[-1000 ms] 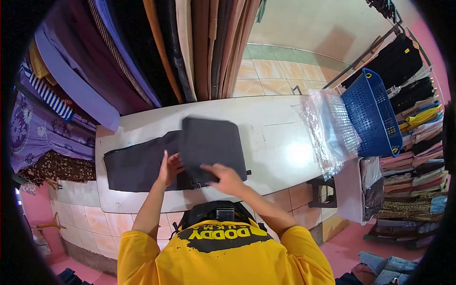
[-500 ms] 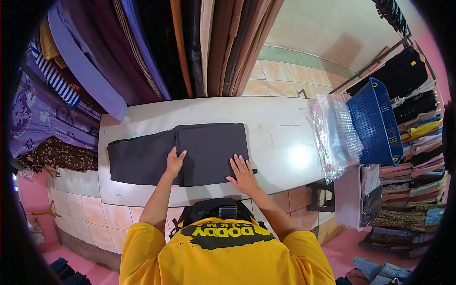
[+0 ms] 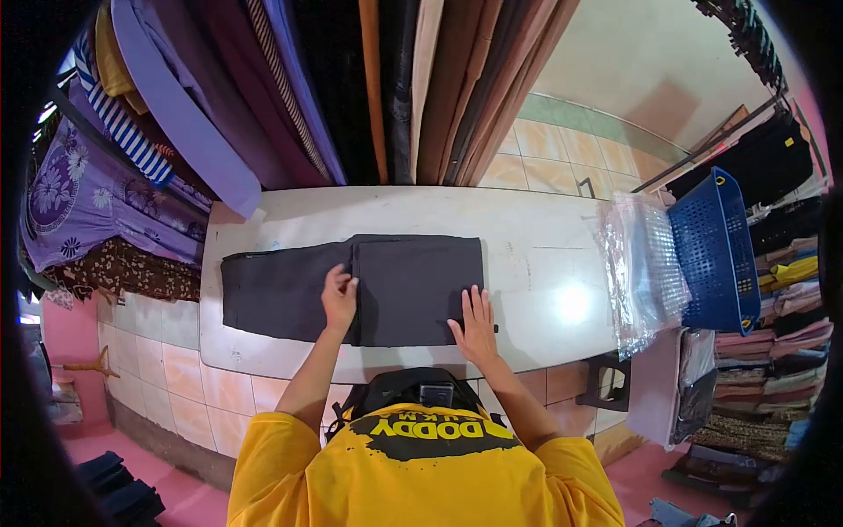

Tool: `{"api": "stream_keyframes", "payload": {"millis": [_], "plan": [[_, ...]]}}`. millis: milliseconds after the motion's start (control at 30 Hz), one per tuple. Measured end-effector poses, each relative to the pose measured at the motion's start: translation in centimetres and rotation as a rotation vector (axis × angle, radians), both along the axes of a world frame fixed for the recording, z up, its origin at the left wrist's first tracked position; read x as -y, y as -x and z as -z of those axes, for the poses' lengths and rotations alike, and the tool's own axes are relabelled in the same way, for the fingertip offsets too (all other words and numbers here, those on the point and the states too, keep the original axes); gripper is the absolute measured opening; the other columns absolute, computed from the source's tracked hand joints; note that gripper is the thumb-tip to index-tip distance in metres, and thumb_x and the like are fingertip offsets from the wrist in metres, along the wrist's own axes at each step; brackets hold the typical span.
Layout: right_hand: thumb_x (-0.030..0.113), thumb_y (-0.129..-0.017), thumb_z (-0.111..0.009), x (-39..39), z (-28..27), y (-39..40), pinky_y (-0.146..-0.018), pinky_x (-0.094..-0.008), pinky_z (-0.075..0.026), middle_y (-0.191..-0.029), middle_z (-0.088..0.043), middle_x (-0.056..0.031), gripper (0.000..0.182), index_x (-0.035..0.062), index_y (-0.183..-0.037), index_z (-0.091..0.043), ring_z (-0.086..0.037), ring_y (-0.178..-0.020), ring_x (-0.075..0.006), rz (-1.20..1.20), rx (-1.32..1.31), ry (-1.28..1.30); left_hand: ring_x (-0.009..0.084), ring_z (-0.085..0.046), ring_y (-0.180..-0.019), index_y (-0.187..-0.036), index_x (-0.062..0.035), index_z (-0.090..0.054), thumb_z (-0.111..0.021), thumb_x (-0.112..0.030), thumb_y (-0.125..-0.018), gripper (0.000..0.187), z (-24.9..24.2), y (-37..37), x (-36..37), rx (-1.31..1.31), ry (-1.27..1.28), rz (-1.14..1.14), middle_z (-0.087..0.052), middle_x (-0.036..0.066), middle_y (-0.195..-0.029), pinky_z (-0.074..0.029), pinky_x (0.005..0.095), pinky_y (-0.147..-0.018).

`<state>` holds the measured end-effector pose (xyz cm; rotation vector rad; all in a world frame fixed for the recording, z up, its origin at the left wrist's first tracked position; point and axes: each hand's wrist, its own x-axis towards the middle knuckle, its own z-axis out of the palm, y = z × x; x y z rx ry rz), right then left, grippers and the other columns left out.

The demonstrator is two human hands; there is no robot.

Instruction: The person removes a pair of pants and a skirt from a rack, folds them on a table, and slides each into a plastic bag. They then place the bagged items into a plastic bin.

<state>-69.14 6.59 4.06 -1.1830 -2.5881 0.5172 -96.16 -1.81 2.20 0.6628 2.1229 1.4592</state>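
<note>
Moved: the top flap (image 3: 420, 294) was up and blurred a second ago, and now it's down flat; the whole scene has slid rightward in the frame, too.
Desk: the long white desk (image 3: 536, 325) runs across the middle, shining brightly right of centre.
Hanging cloth: the hanging cloth (image 3: 224, 97) fills the upper left to top centre, purples, black and browns, right up at the far edge of the desk.
Dark garment: here it is, the dark garment (image 3: 279, 294), lying on the desk left of centre, its right half doubled under that flap, the single stretch reaching left.
Basket: the blue basket (image 3: 713, 255) stands tilted at the right, beside the clear plastic bags (image 3: 645, 268) on the desk's right end.
Right hand: the right hand (image 3: 475, 327) is laid on the flap's right edge near the lower corner, its grip apart, fingers spread.
Left hand: the left hand (image 3: 340, 300) is at the flap's left edge, fingers bent; whether its grip closes on cloth, I cannot tell.
</note>
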Motion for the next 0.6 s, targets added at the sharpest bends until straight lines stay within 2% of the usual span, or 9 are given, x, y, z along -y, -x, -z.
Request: {"api": "stream_keyframes", "payload": {"millis": [100,133,200,267,333,367,400,500,600], "plan": [[0.034,-0.086,-0.047,0.0,-0.9,1.2,-0.103,-0.0491,-0.017,-0.139,-0.018,-0.021,0.063,0.0008,-0.133,-0.023,-0.015,-0.129,-0.0399,-0.051,0.009,-0.018,0.0319,-0.048,-0.101,-0.108,0.0025,-0.049,-0.068,-0.016,-0.069,0.048,-0.8,2.6,3.7,-0.893,0.139,-0.374,-0.052,0.016,-0.103,-0.036,0.04,-0.088],[0.034,-0.086,-0.047,-0.1,-1.1,2.0,-0.103,-0.049,-0.017,-0.139,-0.018,-0.0213,0.063,0.0002,-0.133,-0.024,-0.015,-0.128,-0.04,-0.083,-0.007,-0.027,0.0367,-0.04,-0.109,-0.115,0.0001,-0.043,-0.07,-0.025,-0.065,0.062,-0.2,3.7,5.4,-0.953,0.278,-0.605,-0.046,0.017,-0.114,-0.029,0.0465,-0.093],[0.035,-0.085,-0.047,-0.1,-1.1,4.4,-0.103,-0.0484,-0.017,-0.139,-0.019,-0.0217,0.064,-0.0011,-0.133,-0.024,-0.016,-0.129,-0.0395,-0.106,-0.004,-0.033,0.0383,-0.036,-0.113,-0.125,0.0004,-0.028,-0.072,-0.032,-0.065,0.082,1.8,5.8,7.8,-0.572,0.57,-1.067,-0.031,0.021,-0.128,-0.028,0.0488,-0.095],[0.035,-0.085,-0.048,0.0,-1.0,7.2,-0.103,-0.0474,-0.017,-0.138,-0.02,-0.0218,0.065,-0.0016,-0.132,-0.024,-0.016,-0.129,-0.0391,-0.218,-0.061,0.005,0.0369,-0.042,-0.11,-0.125,0.0026,-0.025,-0.073,-0.029,-0.067,0.083,2.5,8.4,9.7,-0.25,0.614,-1.13,-0.037,0.021,-0.124,-0.033,0.0482,-0.093],[0.035,-0.084,-0.049,0.3,-0.4,10.2,-0.104,-0.0467,-0.018,-0.138,-0.02,-0.0211,0.066,-0.0014,-0.133,-0.023,-0.016,-0.129,-0.0371,-0.239,-0.052,0.007,0.0343,-0.049,-0.102,-0.126,0.004,-0.021,-0.073,-0.022,-0.068,0.082,4.5,10.4,11.7,-0.109,0.049,-1.056,-0.043,0.02,-0.119,-0.042,0.045,-0.087],[0.035,-0.084,-0.05,0.4,-0.3,11.7,-0.103,-0.0463,-0.019,-0.138,-0.02,-0.0209,0.066,-0.0011,-0.133,-0.023,-0.017,-0.129,-0.0368,-0.272,-0.062,-0.004,0.0305,-0.054,-0.095,-0.121,0.0053,-0.034,-0.072,-0.011,-0.068,0.067,3.0,10.8,11.1,0.083,0.086,-1.202,-0.051,0.017,-0.109,-0.047,0.039,-0.082],[0.034,-0.083,-0.051,0.5,-0.1,13.0,-0.103,-0.046,-0.019,-0.138,-0.02,-0.0207,0.066,-0.0008,-0.133,-0.023,-0.017,-0.129,-0.0366,-0.305,-0.07,-0.014,0.0305,-0.054,-0.095,-0.121,0.0053,-0.034,-0.072,-0.011,-0.068,0.067,2.8,11.5,11.7,0.079,0.084,-1.197,-0.051,0.017,-0.109,-0.047,0.039,-0.082],[0.036,-0.083,-0.05,1.0,0.2,15.9,-0.104,-0.0468,-0.017,-0.141,-0.017,-0.0168,0.068,0.0026,-0.135,-0.02,-0.015,-0.131,-0.0322,-0.291,-0.07,-0.039,0.0243,-0.055,-0.092,-0.1,0.001,-0.055,-0.064,-0.006,-0.071,0.031,1.7,13.1,13.3,0.735,-0.293,-0.959,-0.057,0.012,-0.099,-0.047,0.0344,-0.081],[0.04,-0.084,-0.046,0.9,1.6,16.7,-0.105,-0.0476,-0.013,-0.142,-0.015,-0.0126,0.069,0.0053,-0.137,-0.017,-0.013,-0.132,-0.0283,-0.28,0.023,-0.06,0.0215,-0.055,-0.091,-0.101,0.0001,-0.054,-0.057,-0.01,-0.076,0.027,1.1,13.0,14.3,0.829,-0.494,-0.681,-0.057,0.009,-0.1,-0.047,0.0333,-0.081]]}}
